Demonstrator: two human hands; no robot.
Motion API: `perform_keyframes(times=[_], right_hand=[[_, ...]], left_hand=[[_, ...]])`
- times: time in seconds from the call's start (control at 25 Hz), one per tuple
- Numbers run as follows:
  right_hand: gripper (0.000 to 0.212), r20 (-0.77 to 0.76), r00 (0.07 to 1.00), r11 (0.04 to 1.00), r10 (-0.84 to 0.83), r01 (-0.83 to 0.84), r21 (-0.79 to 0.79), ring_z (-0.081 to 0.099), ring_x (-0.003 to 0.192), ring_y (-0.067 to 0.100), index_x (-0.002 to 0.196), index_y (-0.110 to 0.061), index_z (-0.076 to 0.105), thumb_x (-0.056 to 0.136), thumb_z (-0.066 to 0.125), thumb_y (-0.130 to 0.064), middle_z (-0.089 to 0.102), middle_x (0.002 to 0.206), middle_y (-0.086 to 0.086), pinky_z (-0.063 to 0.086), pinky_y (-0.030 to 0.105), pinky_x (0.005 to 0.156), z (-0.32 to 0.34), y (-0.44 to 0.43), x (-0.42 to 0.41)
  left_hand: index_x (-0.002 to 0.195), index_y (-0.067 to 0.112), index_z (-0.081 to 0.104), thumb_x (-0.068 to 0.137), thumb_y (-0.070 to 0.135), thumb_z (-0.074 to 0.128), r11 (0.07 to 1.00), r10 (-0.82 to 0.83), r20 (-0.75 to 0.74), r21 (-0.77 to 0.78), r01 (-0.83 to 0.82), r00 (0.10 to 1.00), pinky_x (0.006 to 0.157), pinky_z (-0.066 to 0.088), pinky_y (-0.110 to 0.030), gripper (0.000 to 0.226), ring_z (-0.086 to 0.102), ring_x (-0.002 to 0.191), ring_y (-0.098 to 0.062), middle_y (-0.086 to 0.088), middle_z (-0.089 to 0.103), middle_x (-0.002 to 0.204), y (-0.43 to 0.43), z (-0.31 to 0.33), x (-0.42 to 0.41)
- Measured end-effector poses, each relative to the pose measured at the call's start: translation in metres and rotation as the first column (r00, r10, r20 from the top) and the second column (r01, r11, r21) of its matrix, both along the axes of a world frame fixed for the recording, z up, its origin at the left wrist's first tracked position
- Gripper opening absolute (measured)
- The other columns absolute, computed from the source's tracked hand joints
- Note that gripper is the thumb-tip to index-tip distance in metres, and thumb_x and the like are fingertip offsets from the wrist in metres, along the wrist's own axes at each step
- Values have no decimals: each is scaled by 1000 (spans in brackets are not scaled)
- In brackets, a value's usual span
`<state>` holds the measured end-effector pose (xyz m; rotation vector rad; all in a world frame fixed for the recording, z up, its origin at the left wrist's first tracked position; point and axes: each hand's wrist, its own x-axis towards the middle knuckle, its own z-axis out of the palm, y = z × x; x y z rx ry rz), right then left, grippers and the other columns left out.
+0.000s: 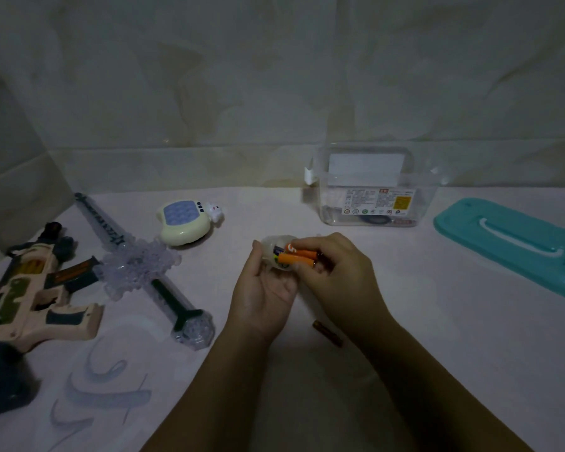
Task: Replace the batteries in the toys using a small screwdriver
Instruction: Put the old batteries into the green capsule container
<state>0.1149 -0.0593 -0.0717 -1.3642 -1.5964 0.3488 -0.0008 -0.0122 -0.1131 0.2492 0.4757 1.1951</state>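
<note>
While the left hand (262, 290) cups the toy (275, 244), right hand (336, 272) half-hides batteries (299, 256).

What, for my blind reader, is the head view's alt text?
A left hand cradles a small translucent rounded object while the right hand pinches orange cylindrical batteries against it, above a pale table. A plastic toy gun, clear toy sword and cream push-button game lie left; a clear plastic box and teal lid right.

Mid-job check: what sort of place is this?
Probably a dim room at home, not a workshop: a pale pink table against a marbled tile wall, plastic toys such as a translucent toy sword and a cream push-button game, and a clear plastic storage box near a teal lid.
</note>
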Motion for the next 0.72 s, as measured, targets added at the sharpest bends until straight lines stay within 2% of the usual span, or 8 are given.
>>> perform_keyframes(times=[0.12,0.2,0.28,0.36,0.52,0.64,0.72], right_hand=[[29,-17,996,996,-87,87,30,49,85,-11,115,-23,65,86,67,-21,54,99,-5,37,-1,77,-6,7,-8],[31,-84,987,990,-134,137,28,49,85,-8,116,-23,64,86,67,-22,52,103,-5,40,1,81,-8,11,-14],[35,-140,978,987,-156,161,19,51,91,-3,117,-22,59,84,69,-24,51,107,-8,45,7,80,-8,12,-18],[34,-179,971,986,-158,164,22,54,89,-1,111,-22,56,81,71,-25,54,105,-8,46,10,75,-9,11,-20],[12,-149,976,986,-156,163,31,51,81,-9,89,-23,59,83,69,-24,53,90,-7,41,3,68,-12,11,-16],[7,-54,990,991,-134,132,-32,48,76,-7,87,-22,65,85,65,-28,49,83,-8,37,3,67,-12,12,-13],[10,-63,993,994,-95,92,-50,49,74,-3,90,-23,67,88,60,-30,51,82,-7,38,4,66,-10,11,-11]], left_hand=[[139,-2,49,91,39,56,1000,-2,25,3,2,1000,116,37,-46,63,56,128,-36,-26,58,136,3,-1,0],[142,-2,45,92,40,54,1000,-13,27,4,13,1000,108,47,-44,65,58,126,-37,-27,58,136,2,1,1],[137,-4,48,100,44,45,999,-48,7,8,48,999,97,55,-45,60,64,116,-40,-32,61,128,-3,6,3],[129,-4,51,103,47,37,998,-55,-19,18,56,998,92,57,-47,59,69,105,-42,-35,65,117,-5,7,3],[130,-7,51,101,46,40,997,-72,-13,36,73,997,104,49,-44,62,65,114,-40,-35,62,122,-2,5,2],[114,-7,59,101,46,39,993,-107,-55,36,109,993,97,54,-33,58,72,97,-28,-25,71,105,-5,5,2],[119,-7,58,100,43,43,997,-70,-60,26,71,996,103,51,-37,55,71,104,-30,-26,69,113,-5,6,4]])
